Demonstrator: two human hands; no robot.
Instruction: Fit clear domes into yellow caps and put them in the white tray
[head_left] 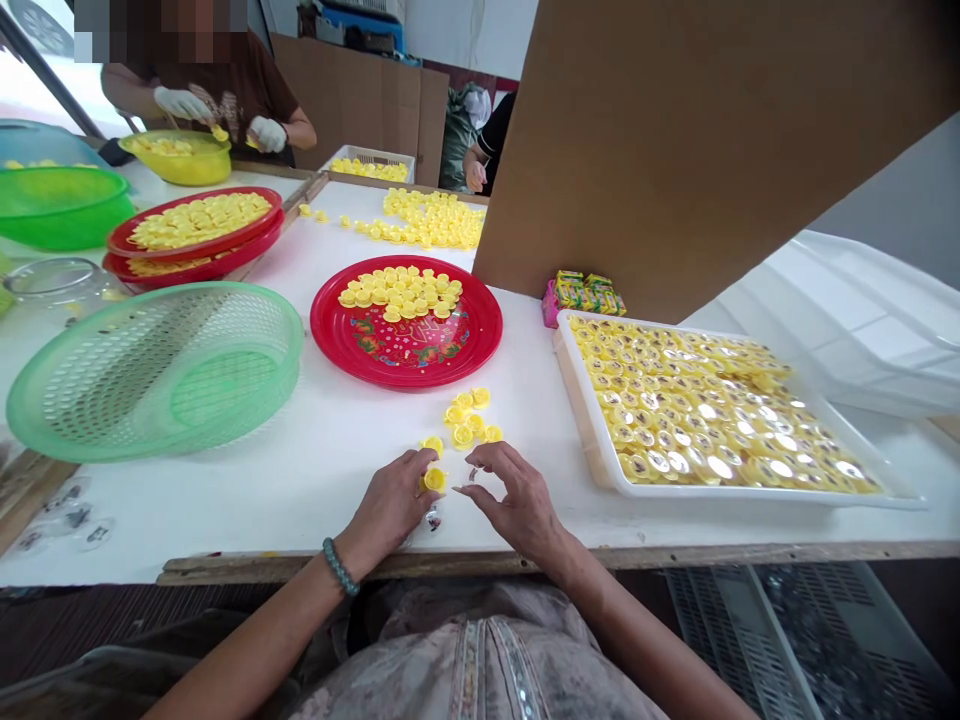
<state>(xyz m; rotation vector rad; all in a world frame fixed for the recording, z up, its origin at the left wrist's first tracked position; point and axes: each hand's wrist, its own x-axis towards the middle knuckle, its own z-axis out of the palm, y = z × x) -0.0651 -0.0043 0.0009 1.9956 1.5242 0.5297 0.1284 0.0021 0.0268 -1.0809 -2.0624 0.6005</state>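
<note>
My left hand [388, 500], with a beaded bracelet at the wrist, is closed on a small round yellow plastic piece [434, 480] shaped like a shallow cup. Facing it, my right hand [519, 503] pinches a small clear disc [474, 474] between thumb and forefinger. Under the left fingers lies another clear disc [433, 518] with a dark print. Just beyond my hands, several loose yellow pieces [463, 436] sit on the white table [360, 420]. A red tray [405, 375] with a flowered middle carries more of them.
On the right stands a white tray [592, 420] of yellow pieces with shiny clear tops, near small packets [585, 295] and a cardboard panel [675, 150]. A green basket [90, 390] and stacked red trays [255, 235] occupy the left. Across the table, a gloved co-worker [225, 100] handles yellow pieces.
</note>
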